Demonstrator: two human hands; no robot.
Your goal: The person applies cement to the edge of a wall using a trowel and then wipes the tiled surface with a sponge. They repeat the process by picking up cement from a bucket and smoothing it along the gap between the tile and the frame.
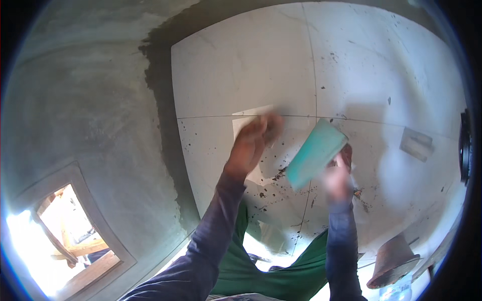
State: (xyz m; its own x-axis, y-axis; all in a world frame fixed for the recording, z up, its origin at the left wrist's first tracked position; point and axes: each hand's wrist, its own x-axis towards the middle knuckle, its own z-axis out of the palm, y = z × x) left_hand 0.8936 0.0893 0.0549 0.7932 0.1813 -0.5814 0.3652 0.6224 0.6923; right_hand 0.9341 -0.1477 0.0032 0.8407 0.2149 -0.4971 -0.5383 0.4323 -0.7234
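Note:
My right hand (340,176) grips a flat, teal rectangular float (317,153) by its right side. The float is tilted over the white tiles (241,75), and its handle is hidden. To its left, my left hand (253,140) hovers above the tiles near the joint between them. Motion smears its fingertips, so I cannot tell whether they are spread or closed, and nothing shows in them. Dark crumbs (281,173) lie scattered on the tiles between and below both hands.
A dark grey band borders the tiles along the plastered wall (95,110) on the left, which has a bright window opening (75,226). At the right lies a small grey rectangular piece (416,144). A brown bucket-like container (393,261) is tipped at the lower right.

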